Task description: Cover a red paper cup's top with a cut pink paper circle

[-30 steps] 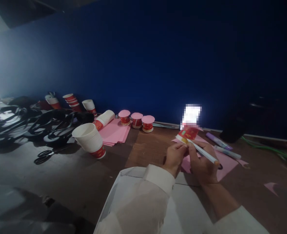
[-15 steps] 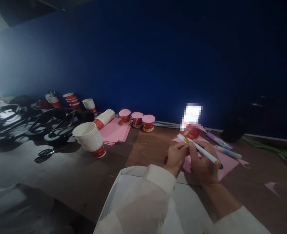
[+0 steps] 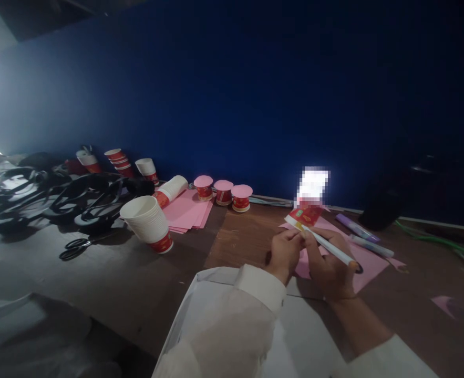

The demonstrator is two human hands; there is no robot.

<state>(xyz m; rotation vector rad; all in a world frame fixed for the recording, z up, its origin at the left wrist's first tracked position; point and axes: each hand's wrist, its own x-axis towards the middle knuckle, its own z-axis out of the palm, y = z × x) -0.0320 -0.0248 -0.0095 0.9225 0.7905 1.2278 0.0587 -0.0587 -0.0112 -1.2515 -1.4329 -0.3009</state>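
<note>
My left hand (image 3: 284, 253) pinches the rim of a short red and white paper cup piece (image 3: 305, 214) held upside down over a pink paper sheet (image 3: 363, 261). My right hand (image 3: 328, 262) grips a white pen (image 3: 331, 247) whose tip touches the cup's rim. Both hands meet at the cup, just above the wooden table (image 3: 239, 239). White sleeves cover both my forearms.
Three cut cups with pink tops (image 3: 224, 191) stand by the blue wall. A stack of white cups (image 3: 148, 223) lies tilted, pink sheets (image 3: 186, 210) and scissors (image 3: 80, 245) to the left. Markers (image 3: 357, 228) lie to the right. Black straps (image 3: 38, 197) pile up at the far left.
The hands, cup and pen hold almost the same pose; only the view has shifted slightly.
</note>
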